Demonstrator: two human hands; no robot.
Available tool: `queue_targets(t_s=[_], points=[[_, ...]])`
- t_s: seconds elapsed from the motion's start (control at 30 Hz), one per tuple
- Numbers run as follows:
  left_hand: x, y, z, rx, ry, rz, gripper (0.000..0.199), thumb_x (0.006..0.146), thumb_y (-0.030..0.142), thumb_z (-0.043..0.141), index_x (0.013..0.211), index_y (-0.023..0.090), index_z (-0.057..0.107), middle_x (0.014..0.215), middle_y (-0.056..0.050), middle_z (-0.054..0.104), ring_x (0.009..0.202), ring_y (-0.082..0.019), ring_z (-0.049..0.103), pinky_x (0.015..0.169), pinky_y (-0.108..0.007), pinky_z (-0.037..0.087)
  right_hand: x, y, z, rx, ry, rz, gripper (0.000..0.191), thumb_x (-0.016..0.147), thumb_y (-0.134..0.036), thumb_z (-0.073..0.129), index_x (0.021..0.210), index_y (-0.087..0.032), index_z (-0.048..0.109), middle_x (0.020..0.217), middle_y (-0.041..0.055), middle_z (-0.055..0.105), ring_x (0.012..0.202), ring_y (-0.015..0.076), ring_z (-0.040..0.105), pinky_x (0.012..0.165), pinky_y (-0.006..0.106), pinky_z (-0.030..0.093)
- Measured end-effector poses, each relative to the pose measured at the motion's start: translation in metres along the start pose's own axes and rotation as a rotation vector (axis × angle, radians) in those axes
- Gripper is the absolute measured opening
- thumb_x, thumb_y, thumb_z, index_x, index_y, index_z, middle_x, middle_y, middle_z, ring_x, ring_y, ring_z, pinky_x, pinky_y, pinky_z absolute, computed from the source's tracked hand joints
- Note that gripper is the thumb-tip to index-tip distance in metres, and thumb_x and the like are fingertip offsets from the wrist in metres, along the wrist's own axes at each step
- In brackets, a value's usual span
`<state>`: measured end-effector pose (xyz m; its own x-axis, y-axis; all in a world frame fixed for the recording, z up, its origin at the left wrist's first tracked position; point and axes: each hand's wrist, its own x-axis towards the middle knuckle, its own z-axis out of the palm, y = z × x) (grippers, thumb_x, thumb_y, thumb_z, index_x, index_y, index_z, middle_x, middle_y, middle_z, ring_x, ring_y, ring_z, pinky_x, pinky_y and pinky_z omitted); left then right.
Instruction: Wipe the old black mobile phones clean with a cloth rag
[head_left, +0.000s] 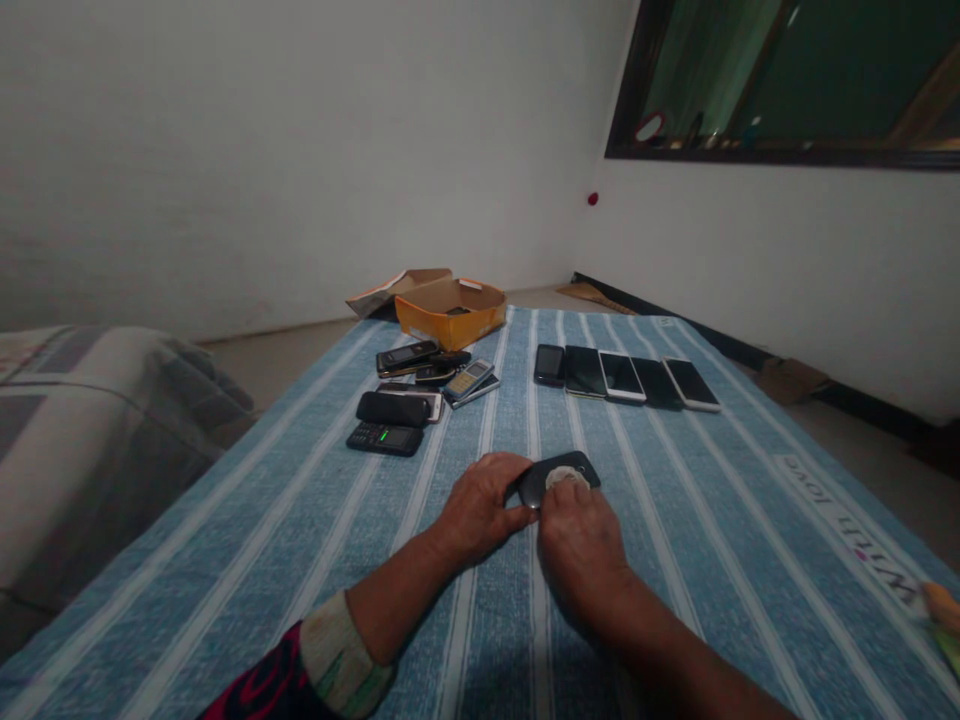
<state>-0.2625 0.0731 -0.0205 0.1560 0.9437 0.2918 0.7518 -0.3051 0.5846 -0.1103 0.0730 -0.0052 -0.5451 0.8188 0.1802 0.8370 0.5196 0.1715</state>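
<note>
Because my left hand, fingers curled, braces the edge of the dark smartphone while my right hand clamps down over its round pale patch, the phone stays gripped between them at the near middle of the blue striped cloth, well short of the far row of smartphones.

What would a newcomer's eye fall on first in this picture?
First the left hand and right hand, at the bottom centre, holding a dark phone. Behind them, on the blue striped cloth, five smartphones lie in a row at right, and an orange box stands at the far end.
</note>
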Motion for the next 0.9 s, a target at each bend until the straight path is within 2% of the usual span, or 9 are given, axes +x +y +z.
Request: queue_targets(t_s=[0.23,0.5,0.7,0.8,0.9], points=[[0.001,0.003,-0.002,-0.01,-0.012,0.0,0.035,0.071,0.025,0.073,0.105,0.019,0.066,0.107,-0.006,0.071,0.103,-0.026,0.062,0.093,-0.039,0.046,0.011,0.015,-0.001,0.019,-0.059,0.071,0.03,0.088,-0.004,0.043,0.101,-0.006,0.07,0.098,0.0189,0.068,0.093,0.0293,0.065,0.077,0.036,0.046],[0.0,-0.005,0.003,0.002,0.008,0.026,0.039,0.071,0.025,0.075,0.108,0.02,0.065,0.108,-0.005,0.07,0.104,-0.026,0.062,0.092,-0.039,0.046,0.003,0.004,0.002,0.02,-0.007,0.013,0.029,0.087,-0.003,0.045,0.1,-0.006,0.07,0.101,0.0206,0.068,0.092,0.0303,0.064,0.077,0.038,0.045],[0.0,-0.003,0.001,0.012,0.002,0.025,0.039,0.07,0.027,0.077,0.106,0.019,0.066,0.107,-0.006,0.071,0.104,-0.027,0.062,0.092,-0.04,0.046,0.014,0.017,-0.002,0.057,-0.052,0.077,0.029,0.088,-0.003,0.044,0.098,-0.007,0.071,0.097,0.0191,0.068,0.091,0.0311,0.065,0.075,0.037,0.045],[0.0,-0.001,0.0,0.013,0.004,0.016,0.04,0.069,0.025,0.077,0.107,0.018,0.065,0.108,-0.006,0.071,0.104,-0.027,0.062,0.092,-0.04,0.047,0.013,0.017,0.001,0.049,-0.013,0.074,0.03,0.087,-0.001,0.043,0.095,-0.006,0.071,0.096,0.0203,0.068,0.09,0.0316,0.065,0.075,0.039,0.045],[0.0,-0.001,0.001,0.013,0.013,0.024,0.041,0.07,0.024,0.075,0.109,0.018,0.065,0.109,-0.007,0.071,0.105,-0.027,0.062,0.093,-0.04,0.047,0.006,0.007,0.008,0.04,0.063,0.016,0.027,0.084,-0.002,0.047,0.096,-0.003,0.071,0.096,0.0224,0.068,0.089,0.0329,0.064,0.076,0.041,0.046]])
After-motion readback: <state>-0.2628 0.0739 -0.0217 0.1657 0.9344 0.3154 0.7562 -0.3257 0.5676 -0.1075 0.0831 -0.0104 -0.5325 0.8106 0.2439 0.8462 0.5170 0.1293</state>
